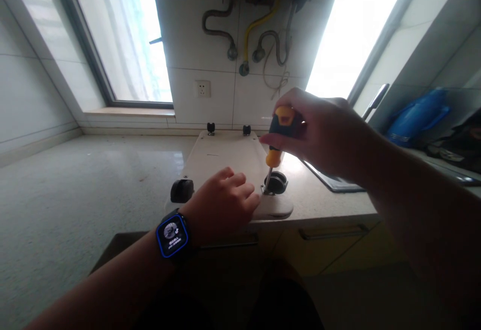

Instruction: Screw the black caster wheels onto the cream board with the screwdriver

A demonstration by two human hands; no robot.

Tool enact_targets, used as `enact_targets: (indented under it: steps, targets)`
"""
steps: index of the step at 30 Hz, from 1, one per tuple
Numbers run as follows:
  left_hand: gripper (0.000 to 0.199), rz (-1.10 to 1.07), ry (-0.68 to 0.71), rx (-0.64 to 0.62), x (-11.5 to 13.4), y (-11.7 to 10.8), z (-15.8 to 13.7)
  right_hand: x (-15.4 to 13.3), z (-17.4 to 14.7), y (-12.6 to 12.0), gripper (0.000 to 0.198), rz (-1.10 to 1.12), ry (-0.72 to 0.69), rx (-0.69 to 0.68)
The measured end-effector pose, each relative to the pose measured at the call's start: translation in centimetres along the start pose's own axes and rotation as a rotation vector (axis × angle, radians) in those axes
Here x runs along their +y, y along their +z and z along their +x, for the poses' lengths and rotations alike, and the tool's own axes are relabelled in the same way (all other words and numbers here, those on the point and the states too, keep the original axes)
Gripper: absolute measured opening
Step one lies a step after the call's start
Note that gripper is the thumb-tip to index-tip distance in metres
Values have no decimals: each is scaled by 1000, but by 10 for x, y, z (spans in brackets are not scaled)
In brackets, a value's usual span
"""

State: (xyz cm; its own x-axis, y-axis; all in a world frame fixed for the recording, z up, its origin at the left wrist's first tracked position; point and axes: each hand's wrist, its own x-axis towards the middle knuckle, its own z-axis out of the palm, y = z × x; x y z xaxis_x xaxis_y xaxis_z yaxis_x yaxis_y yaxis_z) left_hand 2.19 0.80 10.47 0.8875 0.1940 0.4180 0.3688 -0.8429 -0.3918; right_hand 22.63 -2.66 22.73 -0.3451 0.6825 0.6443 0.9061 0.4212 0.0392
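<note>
My right hand is wrapped round the yellow and dark green handle of a screwdriver. Its shaft points down, slightly tilted, with the tip at the mount of a black caster wheel at the near right corner of a white panel. My left hand, with a smartwatch on the wrist, lies closed over the panel's near part, knuckles up. Its fingertips are beside that caster mount; whatever they may hold is hidden. Another caster sits at the near left corner, and two small casters stand at the far end.
The panel lies on a speckled countertop above drawers with metal handles. To the right are a sink rim, a faucet and a blue item. A socket and hoses are on the back wall.
</note>
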Motion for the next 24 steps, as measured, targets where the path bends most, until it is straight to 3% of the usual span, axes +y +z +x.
enact_targets:
  steps: [5,9,12,15,19,21,24]
  targets:
    - [15,-442,-391,99,4,-4,16,-8,8,5,49,23,51,-16]
    - [27,-797,-616,230,-4,0,32,1,13,11,47,6,62,-24]
    - [34,-937,-647,265,-10,6,46,4,17,13,50,-1,63,-35]
    - [21,-995,-645,284,-12,11,54,5,14,12,57,38,80,-47]
    - [8,-1014,-639,300,-12,12,51,20,-5,11,73,262,208,-98]
    - [6,-997,-618,306,-12,10,47,34,-20,16,68,329,229,-213]
    - [7,-982,-587,301,-12,6,44,54,-43,33,64,280,236,-495]
